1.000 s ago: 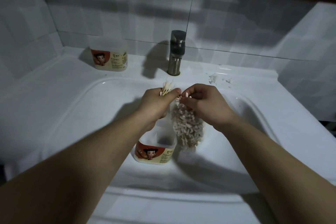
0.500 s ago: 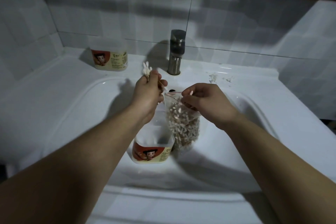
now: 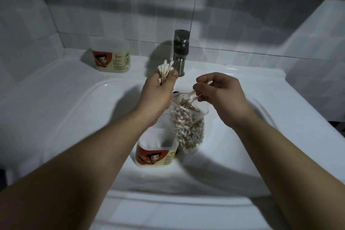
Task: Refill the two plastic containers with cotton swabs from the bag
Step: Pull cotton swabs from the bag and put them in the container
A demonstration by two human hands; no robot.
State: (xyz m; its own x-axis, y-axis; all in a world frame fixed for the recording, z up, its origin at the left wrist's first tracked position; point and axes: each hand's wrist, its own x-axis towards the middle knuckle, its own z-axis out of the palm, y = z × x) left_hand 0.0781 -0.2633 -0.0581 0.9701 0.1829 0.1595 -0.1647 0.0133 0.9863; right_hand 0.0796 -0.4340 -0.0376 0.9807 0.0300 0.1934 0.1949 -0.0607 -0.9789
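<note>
Swab bundle [image 3: 165, 70] clutched in left grip [image 3: 158, 95], few swabs [image 3: 193, 97] pinched by right grip [image 3: 222, 93] at bag [image 3: 188, 129] mouth, container [image 3: 155, 155] beside.

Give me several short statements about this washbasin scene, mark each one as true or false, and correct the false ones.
1. The left hand grips a bundle of cotton swabs. True.
2. The right hand holds nothing. False: it pinches a few swabs at the mouth of the bag.
3. An open container stands in the sink basin, beside the bag. True.
4. The second container stands to the right of the faucet. False: it stands to the left of the faucet, on the ledge at the back.
</note>
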